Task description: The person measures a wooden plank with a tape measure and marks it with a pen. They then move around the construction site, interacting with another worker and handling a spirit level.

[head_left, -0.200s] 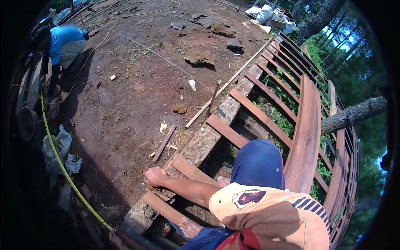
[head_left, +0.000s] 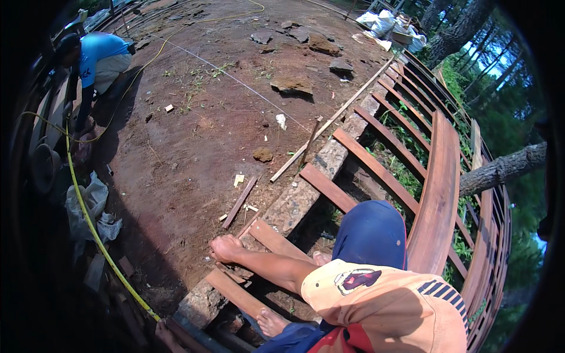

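My right hand (head_left: 226, 248) reaches out from an orange short sleeve, low over the edge of a rough concrete beam (head_left: 297, 203). Its fingers are curled closed; whatever they grip is hidden beneath the hand. A thin reddish wood strip (head_left: 248, 226) runs up from beside the knuckles. Below the hand lies a reddish-brown wooden slat (head_left: 238, 292), and another slat (head_left: 279, 240) sits just above it, both across the beam. At the lower left edge is a dark shape like part of a hand (head_left: 168, 335); its fingers do not show clearly. My bare foot (head_left: 272, 323) rests by the lower slat.
Evenly spaced slats and a long wide board (head_left: 436, 194) span a gap over greenery at right. A yellow hose (head_left: 97, 235) curves along the left. Another person (head_left: 100, 59) in blue crouches far left. A string (head_left: 235, 88) crosses the dirt; flat stones (head_left: 292, 87) lie beyond.
The whole view has shifted slightly, so the scene sits a little further right. My right hand stays closed at the same spot by the beam.
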